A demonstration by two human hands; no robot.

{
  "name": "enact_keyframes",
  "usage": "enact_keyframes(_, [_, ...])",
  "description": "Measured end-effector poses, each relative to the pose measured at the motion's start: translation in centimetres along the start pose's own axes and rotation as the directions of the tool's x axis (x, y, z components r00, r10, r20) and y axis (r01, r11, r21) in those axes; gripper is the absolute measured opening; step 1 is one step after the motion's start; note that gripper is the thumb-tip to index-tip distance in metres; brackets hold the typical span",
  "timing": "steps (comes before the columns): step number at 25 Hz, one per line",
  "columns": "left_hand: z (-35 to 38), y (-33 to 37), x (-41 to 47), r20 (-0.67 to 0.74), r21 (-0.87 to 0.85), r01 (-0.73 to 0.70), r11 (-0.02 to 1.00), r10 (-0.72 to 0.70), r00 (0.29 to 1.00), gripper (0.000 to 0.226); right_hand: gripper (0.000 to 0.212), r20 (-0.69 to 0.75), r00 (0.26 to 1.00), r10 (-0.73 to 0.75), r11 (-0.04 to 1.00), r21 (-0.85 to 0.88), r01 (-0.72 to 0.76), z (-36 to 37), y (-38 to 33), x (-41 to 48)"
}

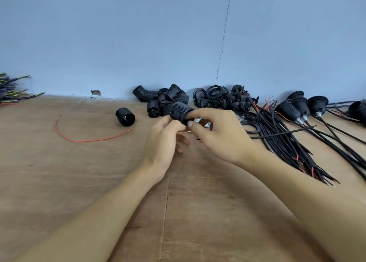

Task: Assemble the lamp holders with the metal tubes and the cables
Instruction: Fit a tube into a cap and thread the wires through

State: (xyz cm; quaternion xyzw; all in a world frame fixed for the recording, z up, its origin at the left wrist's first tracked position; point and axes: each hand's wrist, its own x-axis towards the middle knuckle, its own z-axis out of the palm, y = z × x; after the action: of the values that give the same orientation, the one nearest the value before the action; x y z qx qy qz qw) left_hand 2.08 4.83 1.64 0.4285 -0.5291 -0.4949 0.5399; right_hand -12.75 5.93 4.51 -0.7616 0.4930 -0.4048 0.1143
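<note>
Two hands: together above table (79,182)
Left hand (165,137): pinches lamp holder (179,111), fingertips hidden
Right hand (219,135): pinches holder's rim
Metal bits (198,120): behind right fingers, blurred
Cables (281,135): right, some cut off

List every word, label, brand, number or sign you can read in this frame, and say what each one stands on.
None: no word, number, label or sign can be read.
On the held lamp holder, gripped by the left hand and right hand: plain black ribbed plastic; any moulded marking is too small to tell.
On the pile of lamp holders and the cable bundle: no print visible.
On the blue wall and the table: no text.
</note>
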Motion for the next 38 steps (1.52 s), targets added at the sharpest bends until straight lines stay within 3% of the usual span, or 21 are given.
enact_keyframes(3, [-0.2,0.1,0.0,0.036,-0.095,0.014,0.995,-0.011,0.999,0.025,0.03,0.025,0.997,-0.071,0.994,-0.077,0.073,0.1,1.0,-1.1])
enact_keyframes(8, [-0.3,-0.4,0.1,-0.04,-0.118,0.014,0.993,-0.019,0.999,0.026,0.026,0.169,0.971,-0.168,0.963,-0.181,0.198,0.1,2.2,-2.6])
enact_keyframes(13, [-0.7,-0.8,-0.1,-0.015,0.186,-0.12,0.975,0.125,0.992,0.045,0.016,0.07,0.99,-0.126,0.942,-0.305,0.141,-0.8,2.8,-3.0])
enact_keyframes(16, [-0.9,-1.1,-0.1,0.051,0.361,-0.232,0.903,0.229,0.972,0.051,0.022,0.099,0.993,-0.067,0.922,-0.373,0.099,-1.0,3.3,-2.8])
enact_keyframes(19, [-0.6,-1.3,-0.3,0.149,0.448,-0.359,0.819,0.327,0.933,0.054,0.015,0.079,0.996,-0.045,0.918,-0.389,0.072,-0.9,3.7,-2.8])
enact_keyframes(22, [-0.6,-1.3,-0.6,0.212,0.489,-0.445,0.75,0.393,0.895,0.054,0.009,0.056,0.995,-0.079,0.946,-0.311,0.093,-1.0,4.0,-2.7])
enact_keyframes(25, [-0.8,-1.3,-0.8,0.229,0.534,-0.504,0.679,0.457,0.859,0.046,0.008,0.042,0.998,-0.04,0.994,-0.103,0.044,-1.1,4.3,-2.5])
enact_keyframes(29, [-0.8,-1.2,-0.8,0.204,0.518,-0.481,0.707,0.444,0.872,0.045,0.009,0.066,0.998,0.019,0.997,0.067,-0.023,-1.4,4.7,-2.3])
enact_keyframes(33, [-0.9,-1.4,-0.7,0.206,0.517,-0.485,0.706,0.447,0.871,0.046,0.01,0.131,0.99,0.046,0.988,0.142,-0.065,-1.7,4.7,-2.3])
enact_keyframes(36, [-0.9,-1.6,-0.7,0.225,0.527,-0.495,0.691,0.449,0.865,0.047,0.023,0.172,0.983,0.07,0.978,0.181,-0.102,-1.9,4.6,-2.5])
enact_keyframes(38, [-0.8,-1.6,-0.6,0.233,0.532,-0.512,0.674,0.464,0.854,0.048,0.018,0.17,0.981,0.097,0.971,0.201,-0.131,-1.9,4.6,-2.4])
